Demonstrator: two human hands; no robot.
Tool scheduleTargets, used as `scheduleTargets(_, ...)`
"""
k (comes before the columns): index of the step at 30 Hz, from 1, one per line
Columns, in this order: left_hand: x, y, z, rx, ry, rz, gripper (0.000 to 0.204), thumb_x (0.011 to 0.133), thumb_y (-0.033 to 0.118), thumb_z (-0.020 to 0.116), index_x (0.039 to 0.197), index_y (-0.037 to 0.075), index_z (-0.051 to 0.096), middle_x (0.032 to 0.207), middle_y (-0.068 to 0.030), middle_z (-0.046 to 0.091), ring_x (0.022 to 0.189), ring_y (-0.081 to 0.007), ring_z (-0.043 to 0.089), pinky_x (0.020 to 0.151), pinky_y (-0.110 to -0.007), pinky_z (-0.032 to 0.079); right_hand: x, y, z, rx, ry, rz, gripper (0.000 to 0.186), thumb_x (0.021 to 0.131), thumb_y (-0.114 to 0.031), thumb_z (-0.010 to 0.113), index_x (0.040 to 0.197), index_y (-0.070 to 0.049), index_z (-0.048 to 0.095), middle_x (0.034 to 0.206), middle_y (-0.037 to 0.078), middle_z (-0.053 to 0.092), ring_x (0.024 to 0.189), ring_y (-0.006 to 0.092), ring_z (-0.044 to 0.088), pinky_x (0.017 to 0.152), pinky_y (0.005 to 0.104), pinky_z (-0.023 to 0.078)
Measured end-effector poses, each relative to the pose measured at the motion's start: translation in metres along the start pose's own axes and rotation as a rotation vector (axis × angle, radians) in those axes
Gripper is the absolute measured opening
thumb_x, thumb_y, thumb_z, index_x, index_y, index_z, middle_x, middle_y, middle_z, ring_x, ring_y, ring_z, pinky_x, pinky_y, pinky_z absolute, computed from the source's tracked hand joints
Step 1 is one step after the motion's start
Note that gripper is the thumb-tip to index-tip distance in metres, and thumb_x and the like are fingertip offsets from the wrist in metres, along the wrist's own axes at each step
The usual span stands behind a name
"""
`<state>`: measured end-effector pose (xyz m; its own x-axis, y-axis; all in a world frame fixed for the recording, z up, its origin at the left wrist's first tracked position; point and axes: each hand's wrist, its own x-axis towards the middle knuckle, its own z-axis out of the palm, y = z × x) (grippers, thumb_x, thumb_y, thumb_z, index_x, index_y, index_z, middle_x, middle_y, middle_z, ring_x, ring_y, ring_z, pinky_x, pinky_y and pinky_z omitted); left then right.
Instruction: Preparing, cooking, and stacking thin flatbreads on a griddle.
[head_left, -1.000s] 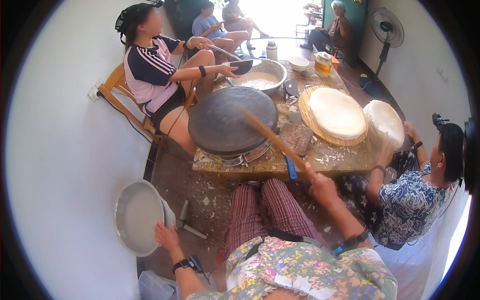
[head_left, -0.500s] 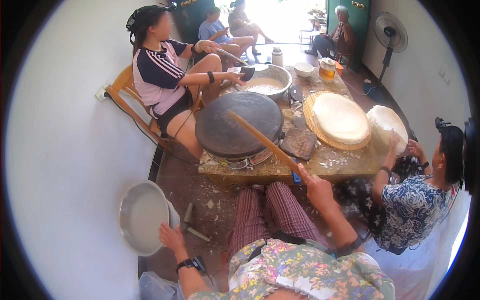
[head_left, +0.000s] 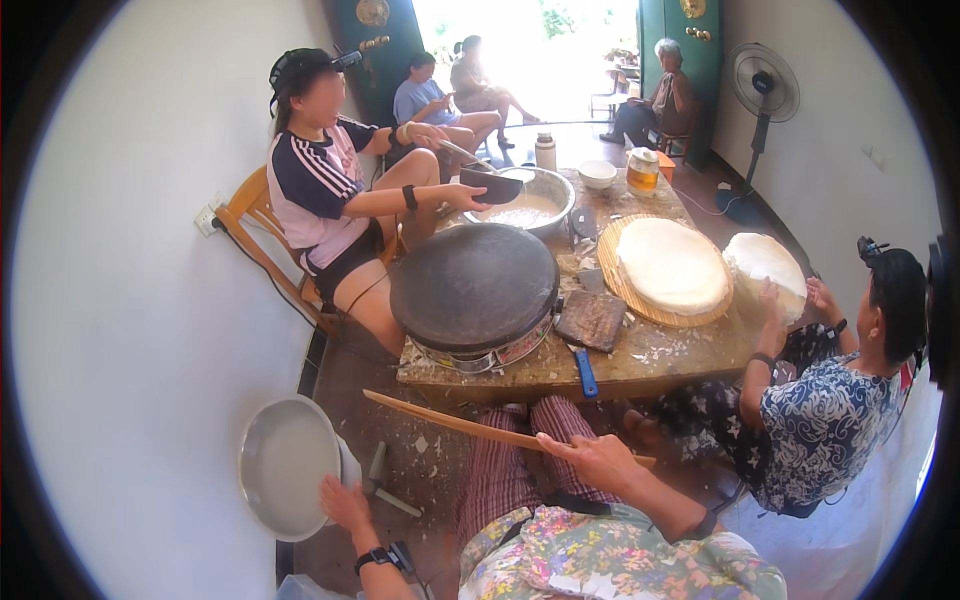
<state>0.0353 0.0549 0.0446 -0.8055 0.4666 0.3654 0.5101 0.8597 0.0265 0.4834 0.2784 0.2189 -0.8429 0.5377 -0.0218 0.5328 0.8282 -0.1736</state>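
- Our right hand (head_left: 592,458) is curled around a long flat wooden stick (head_left: 470,427), gripping it near its right end; the stick reaches left and slightly upward over our striped trouser legs, below the edge of the desk (head_left: 640,362).
- Our left hand (head_left: 345,503) is down at the floor on our left, fingers bent over the lower right rim of a round metal basin (head_left: 285,465) filled with a pale liquid; a dark watch sits on that wrist.
- Just right of the basin, a small hammer-like tool (head_left: 385,487) lies on the floor among white scraps.
- On the desk in front of us sits a large round dark griddle (head_left: 473,285), its surface bare.
- Right of the griddle lie a dark square pad (head_left: 592,318) and a blue-handled tool (head_left: 586,372).
- Further right, a round woven tray (head_left: 617,280) carries a stack of thin white sheets (head_left: 672,264).
- A person on the right, in a blue patterned shirt, has both hands on another white round sheet (head_left: 765,262).
- A person on a wooden chair at the left holds a dark ladle bowl (head_left: 492,184) over a metal bowl of white batter (head_left: 528,205).
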Motion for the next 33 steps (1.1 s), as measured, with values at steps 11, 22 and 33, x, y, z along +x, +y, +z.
scheduleTargets(11, -0.002, 0.006, -0.009, 0.003, 0.023, -0.007, 0.079, 0.071, 0.030, 0.077, 0.137, 0.006, 0.040, 0.136, -0.0137, 0.047, 0.129, -0.0317, 0.040, 0.102, -0.051, 0.031, -0.036, 0.013, 0.019, -0.059, 0.132, 0.125, 0.065, 0.086, -0.009, 0.052, 0.146, -0.030, 0.037, 0.075, 0.006, 0.059, 0.058, 0.0219, 0.064, 0.046, 0.0347, 0.045)
scheduleTargets(22, 0.003, 0.002, -0.004, 0.025, -0.031, 0.021, 0.088, 0.066, 0.024, 0.081, 0.139, 0.007, 0.035, 0.137, -0.0137, 0.045, 0.131, -0.0328, 0.038, 0.102, -0.052, 0.033, -0.051, -0.006, 0.014, -0.079, 0.135, 0.091, 0.066, 0.084, -0.011, 0.055, 0.145, -0.031, 0.037, 0.074, 0.005, 0.059, 0.058, 0.0220, 0.064, 0.048, 0.0341, 0.048)
scheduleTargets(33, 0.003, 0.009, -0.012, 0.051, -0.019, 0.051, 0.083, 0.065, 0.022, 0.080, 0.136, 0.006, 0.040, 0.134, -0.0126, 0.048, 0.126, -0.0319, 0.044, 0.100, -0.049, 0.037, -0.055, -0.001, 0.011, -0.042, 0.117, 0.090, 0.071, 0.082, -0.013, 0.059, 0.147, -0.031, 0.034, 0.077, 0.006, 0.060, 0.062, 0.0229, 0.065, 0.049, 0.0353, 0.048)
